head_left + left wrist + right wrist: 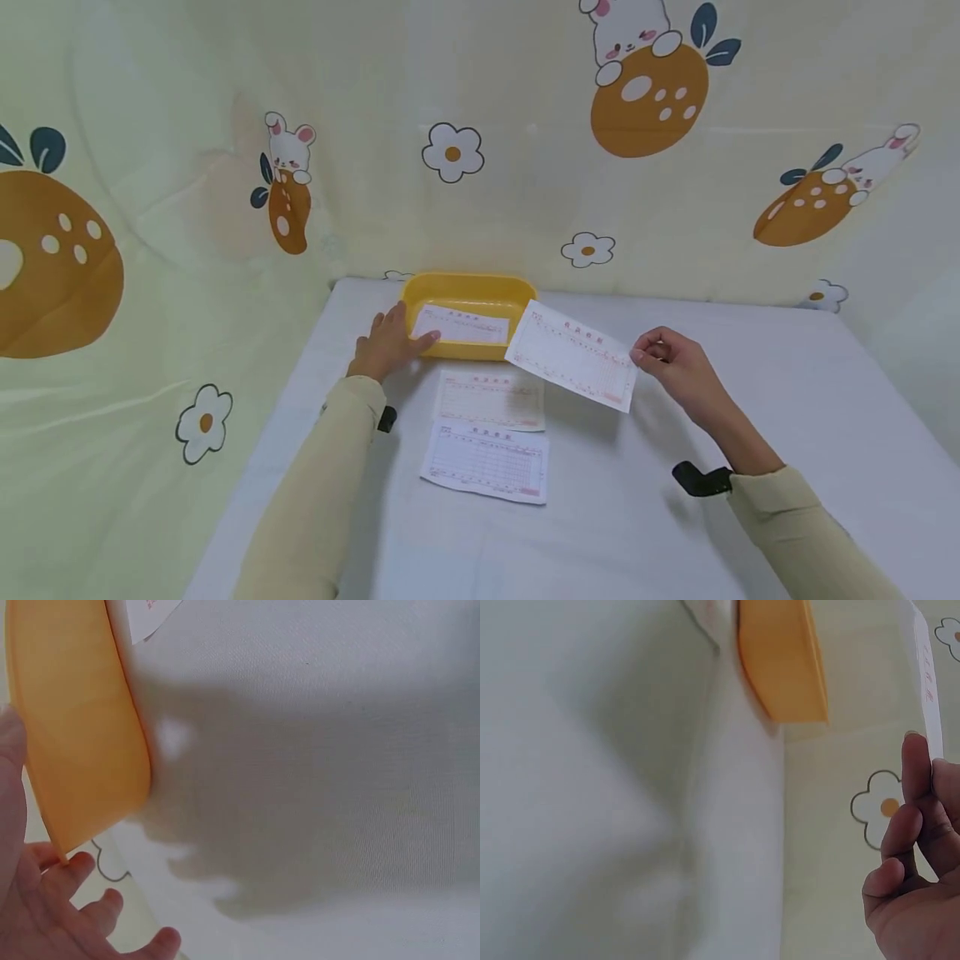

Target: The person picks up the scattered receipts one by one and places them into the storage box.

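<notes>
My right hand (pixel 678 371) pinches a printed receipt slip (pixel 573 354) by its right edge between thumb and fingers. The slip is raised and tilted, its left corner by the right end of a yellow plastic tray (pixel 472 287). In the right wrist view the same slip (pixel 928 682) shows nearly edge-on. My left hand (pixel 386 342) holds the tray's left end, thumb over the front rim and fingers along the outer side. Another slip (pixel 461 325) lies inside the tray. In the left wrist view, fingertips touch the tray (pixel 82 735) at its corner.
Two more slips lie in front of the tray on the white-covered table (pixel 637 517): a farther one (pixel 491 400) and a nearer one (pixel 487 462), slightly overlapping. Behind the table hangs a pale yellow patterned sheet (pixel 510 200).
</notes>
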`<action>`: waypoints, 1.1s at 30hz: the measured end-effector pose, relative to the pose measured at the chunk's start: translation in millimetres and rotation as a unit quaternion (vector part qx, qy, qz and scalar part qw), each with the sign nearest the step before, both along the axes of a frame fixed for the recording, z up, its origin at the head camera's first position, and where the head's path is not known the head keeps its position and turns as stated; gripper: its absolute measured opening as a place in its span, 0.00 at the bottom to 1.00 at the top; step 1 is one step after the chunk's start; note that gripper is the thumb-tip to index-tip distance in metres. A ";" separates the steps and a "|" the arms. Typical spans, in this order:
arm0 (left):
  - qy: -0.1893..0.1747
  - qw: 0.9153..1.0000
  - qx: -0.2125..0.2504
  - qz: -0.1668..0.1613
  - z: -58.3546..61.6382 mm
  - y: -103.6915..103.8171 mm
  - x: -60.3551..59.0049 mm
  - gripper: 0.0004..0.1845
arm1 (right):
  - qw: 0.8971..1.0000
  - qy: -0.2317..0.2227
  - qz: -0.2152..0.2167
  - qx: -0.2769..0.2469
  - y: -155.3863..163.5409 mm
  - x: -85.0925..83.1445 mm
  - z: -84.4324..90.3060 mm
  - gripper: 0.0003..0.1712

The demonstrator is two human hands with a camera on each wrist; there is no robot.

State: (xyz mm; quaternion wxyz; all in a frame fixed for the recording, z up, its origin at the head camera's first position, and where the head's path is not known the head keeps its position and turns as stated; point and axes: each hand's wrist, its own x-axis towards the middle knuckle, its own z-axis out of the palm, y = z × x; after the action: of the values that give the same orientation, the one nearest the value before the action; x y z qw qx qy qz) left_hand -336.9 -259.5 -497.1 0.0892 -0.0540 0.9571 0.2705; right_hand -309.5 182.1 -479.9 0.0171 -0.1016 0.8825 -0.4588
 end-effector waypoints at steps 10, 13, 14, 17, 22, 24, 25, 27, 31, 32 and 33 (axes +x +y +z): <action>-0.012 1.000 -0.012 0.015 -0.3 -3.9 -1.0 0.55 | 0.999 0.002 -0.001 -0.047 -51.6 -40.1 13.1 0.13; -0.013 1.000 -0.010 0.019 -0.9 -4.6 0.7 0.55 | 0.999 0.018 0.004 -0.049 -69.9 -50.2 17.3 0.12; -0.012 1.000 -0.010 0.019 -1.6 -4.4 1.1 0.55 | 0.999 0.024 0.006 -0.047 -75.7 -53.0 18.7 0.12; -0.011 1.000 -0.009 0.012 -3.7 -2.5 1.2 0.55 | 0.999 0.039 0.003 -0.027 -92.8 -60.6 23.0 0.10; -0.005 1.000 -0.015 0.011 -8.2 -1.3 -1.6 0.55 | 0.998 0.062 0.017 -0.007 -121.7 -75.8 28.4 0.07; -0.005 1.000 -0.020 0.016 -8.6 -1.9 -2.7 0.55 | 0.997 0.074 0.028 -0.005 -133.4 -81.5 30.5 0.06; -0.006 1.000 -0.020 0.019 -8.0 -2.1 -3.1 0.55 | 0.996 0.078 0.032 -0.005 -138.8 -83.7 31.5 0.06; -0.009 1.000 -0.020 0.023 -6.9 -2.2 -4.3 0.55 | 0.996 0.084 0.034 -0.003 -148.4 -87.5 32.6 0.06; -0.009 1.000 -0.014 0.024 -4.3 -1.4 -6.3 0.54 | 0.995 0.093 0.023 0.006 -161.5 -97.0 29.7 0.05; -0.007 1.000 -0.013 0.024 -4.4 -1.6 -6.8 0.54 | 0.996 0.092 0.020 0.008 -164.3 -99.9 27.5 0.05; -0.005 1.000 -0.013 0.024 -4.2 -2.1 -6.9 0.54 | 0.996 0.091 0.018 0.012 -167.4 -102.2 25.3 0.05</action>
State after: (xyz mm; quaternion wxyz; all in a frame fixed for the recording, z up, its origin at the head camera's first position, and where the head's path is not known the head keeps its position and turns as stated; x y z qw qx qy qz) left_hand -343.8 -261.6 -501.3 0.0862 -0.0794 0.9586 0.2596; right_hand -411.8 14.7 -454.6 -0.0537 -0.1589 0.8838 -0.4367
